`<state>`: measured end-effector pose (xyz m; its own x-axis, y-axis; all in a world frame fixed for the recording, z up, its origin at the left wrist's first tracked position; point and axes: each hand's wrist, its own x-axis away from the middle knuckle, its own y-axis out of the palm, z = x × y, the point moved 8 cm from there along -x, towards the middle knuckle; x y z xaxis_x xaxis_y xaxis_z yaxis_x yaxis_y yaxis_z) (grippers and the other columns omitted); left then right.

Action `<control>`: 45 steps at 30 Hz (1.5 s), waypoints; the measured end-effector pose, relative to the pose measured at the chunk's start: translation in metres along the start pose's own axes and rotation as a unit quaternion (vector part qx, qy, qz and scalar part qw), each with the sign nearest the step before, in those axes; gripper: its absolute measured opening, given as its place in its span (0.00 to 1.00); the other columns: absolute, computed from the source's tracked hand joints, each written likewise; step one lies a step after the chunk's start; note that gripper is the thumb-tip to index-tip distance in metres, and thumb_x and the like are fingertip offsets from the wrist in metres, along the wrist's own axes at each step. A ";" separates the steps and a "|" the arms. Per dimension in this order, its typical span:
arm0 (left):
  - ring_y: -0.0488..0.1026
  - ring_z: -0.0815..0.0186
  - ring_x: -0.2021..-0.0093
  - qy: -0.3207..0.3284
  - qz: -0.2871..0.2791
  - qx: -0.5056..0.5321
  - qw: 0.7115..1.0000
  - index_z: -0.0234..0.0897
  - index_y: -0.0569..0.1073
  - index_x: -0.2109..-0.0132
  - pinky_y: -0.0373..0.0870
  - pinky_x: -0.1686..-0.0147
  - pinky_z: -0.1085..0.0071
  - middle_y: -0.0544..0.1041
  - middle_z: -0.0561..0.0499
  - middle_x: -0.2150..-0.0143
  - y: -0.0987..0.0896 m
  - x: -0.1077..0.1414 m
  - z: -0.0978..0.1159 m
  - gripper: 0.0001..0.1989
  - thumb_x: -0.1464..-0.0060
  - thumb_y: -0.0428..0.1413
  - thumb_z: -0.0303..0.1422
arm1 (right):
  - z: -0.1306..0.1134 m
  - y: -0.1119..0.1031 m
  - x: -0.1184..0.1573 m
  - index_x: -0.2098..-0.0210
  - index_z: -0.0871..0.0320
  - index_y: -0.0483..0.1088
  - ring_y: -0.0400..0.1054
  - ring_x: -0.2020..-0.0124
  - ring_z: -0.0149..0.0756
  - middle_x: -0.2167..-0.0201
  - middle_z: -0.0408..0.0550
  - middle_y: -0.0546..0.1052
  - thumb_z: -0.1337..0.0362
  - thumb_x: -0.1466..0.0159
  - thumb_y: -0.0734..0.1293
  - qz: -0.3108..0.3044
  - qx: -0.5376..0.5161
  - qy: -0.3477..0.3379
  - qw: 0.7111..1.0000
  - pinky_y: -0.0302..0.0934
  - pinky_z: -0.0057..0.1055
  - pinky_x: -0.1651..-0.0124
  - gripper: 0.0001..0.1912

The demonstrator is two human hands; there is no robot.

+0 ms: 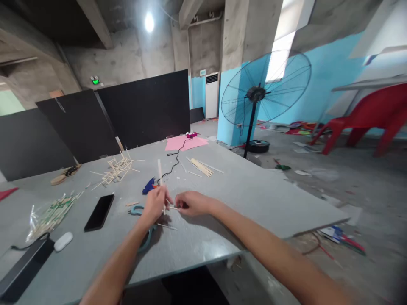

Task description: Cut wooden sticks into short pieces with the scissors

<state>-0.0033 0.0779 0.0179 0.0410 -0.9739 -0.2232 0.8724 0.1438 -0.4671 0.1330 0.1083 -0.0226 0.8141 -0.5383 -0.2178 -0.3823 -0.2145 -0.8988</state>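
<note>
My left hand point(155, 202) is closed around a pale upright stick point(159, 169), whose top rises above the fingers. Close beside it, my right hand point(193, 203) pinches the end of a short thin wooden stick point(173, 207) that reaches across toward the left fingers. Whether the two sticks touch is hard to make out. Behind the left hand lies a blue glue gun point(149, 186) with a black cord. Light-blue pliers point(136, 210) lie by the left wrist, and a blue tool handle point(146, 240) shows partly under the forearm.
A frame of joined sticks point(119, 169), a phone point(99, 212), a bag of sticks point(57, 214) and a white case point(63, 241) lie leftward. Loose sticks point(202, 167) and pink paper point(181, 143) lie farther back. A large fan point(256, 94) stands beyond the table point(254, 195).
</note>
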 end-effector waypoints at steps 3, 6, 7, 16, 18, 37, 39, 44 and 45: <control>0.64 0.68 0.81 0.022 -0.033 0.008 0.999 0.39 0.68 0.77 0.60 0.76 0.72 0.67 0.53 0.83 0.037 -0.012 -0.012 0.27 0.36 0.47 0.51 | 0.005 -0.003 0.002 0.57 0.56 0.75 0.71 0.67 0.36 0.64 0.47 0.81 0.66 0.38 0.67 0.009 0.050 0.019 0.999 0.53 0.29 0.66 0.10; 0.60 0.70 0.82 -0.015 -0.014 0.047 0.999 0.39 0.67 0.77 0.56 0.79 0.74 0.63 0.56 0.84 0.032 -0.024 -0.041 0.26 0.39 0.49 0.53 | 0.007 -0.009 0.005 0.49 0.54 0.74 0.74 0.64 0.39 0.60 0.50 0.82 0.67 0.39 0.67 0.009 0.093 0.044 0.995 0.51 0.31 0.67 0.18; 0.59 0.70 0.83 -0.023 -0.002 0.064 0.998 0.39 0.68 0.75 0.54 0.80 0.74 0.63 0.56 0.84 0.027 -0.026 -0.049 0.25 0.39 0.49 0.52 | 0.006 -0.011 0.007 0.47 0.53 0.74 0.74 0.63 0.41 0.59 0.51 0.82 0.67 0.39 0.67 0.005 0.101 0.050 0.994 0.51 0.31 0.67 0.20; 0.53 0.73 0.84 -0.045 -0.014 0.091 0.995 0.38 0.71 0.71 0.48 0.80 0.75 0.60 0.60 0.85 0.025 -0.033 -0.065 0.20 0.44 0.56 0.50 | -0.005 -0.004 0.005 0.44 0.53 0.73 0.74 0.64 0.39 0.66 0.46 0.83 0.67 0.38 0.68 -0.038 0.029 0.056 0.997 0.52 0.31 0.66 0.22; 0.53 0.73 0.83 -0.024 -0.015 0.074 0.997 0.37 0.73 0.70 0.47 0.80 0.75 0.59 0.60 0.83 0.026 -0.031 -0.063 0.20 0.44 0.57 0.51 | -0.004 -0.003 0.003 0.45 0.54 0.73 0.74 0.65 0.38 0.66 0.46 0.83 0.65 0.35 0.67 -0.029 0.021 0.055 0.998 0.52 0.31 0.65 0.19; 0.70 0.72 0.82 -0.062 -0.039 0.180 0.981 0.33 0.75 0.58 0.54 0.83 0.77 0.83 0.45 0.69 0.031 -0.028 -0.060 0.16 0.44 0.61 0.43 | 0.006 -0.010 0.011 0.41 0.61 0.67 0.77 0.57 0.50 0.55 0.61 0.81 0.65 0.34 0.64 0.007 0.160 0.159 0.974 0.56 0.35 0.62 0.21; 0.73 0.71 0.79 -0.064 -0.023 0.192 0.979 0.33 0.75 0.58 0.57 0.83 0.78 0.84 0.42 0.64 0.029 -0.027 -0.060 0.15 0.44 0.63 0.41 | 0.005 -0.011 0.012 0.42 0.62 0.66 0.77 0.57 0.51 0.54 0.63 0.81 0.67 0.35 0.65 0.005 0.178 0.168 0.970 0.57 0.35 0.61 0.21; 0.78 0.68 0.73 -0.055 -0.018 0.192 0.980 0.33 0.74 0.57 0.65 0.79 0.77 0.85 0.39 0.59 0.030 -0.027 -0.061 0.13 0.42 0.63 0.39 | 0.005 -0.010 0.013 0.44 0.63 0.66 0.78 0.56 0.53 0.55 0.64 0.81 0.68 0.34 0.63 -0.005 0.182 0.160 0.970 0.59 0.36 0.60 0.18; 0.77 0.68 0.74 -0.051 -0.023 0.192 0.980 0.34 0.74 0.56 0.65 0.80 0.77 0.85 0.40 0.59 0.032 -0.027 -0.062 0.14 0.42 0.62 0.40 | 0.004 -0.009 0.012 0.44 0.64 0.65 0.78 0.56 0.53 0.55 0.64 0.81 0.68 0.34 0.63 -0.004 0.180 0.155 0.971 0.59 0.36 0.61 0.19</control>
<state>-0.0069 0.1196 -0.0438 0.0291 -0.9932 -0.1129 0.9926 0.0420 -0.1140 0.1482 0.1070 -0.0189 0.6248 -0.7688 -0.1363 -0.1545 0.0494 -0.9868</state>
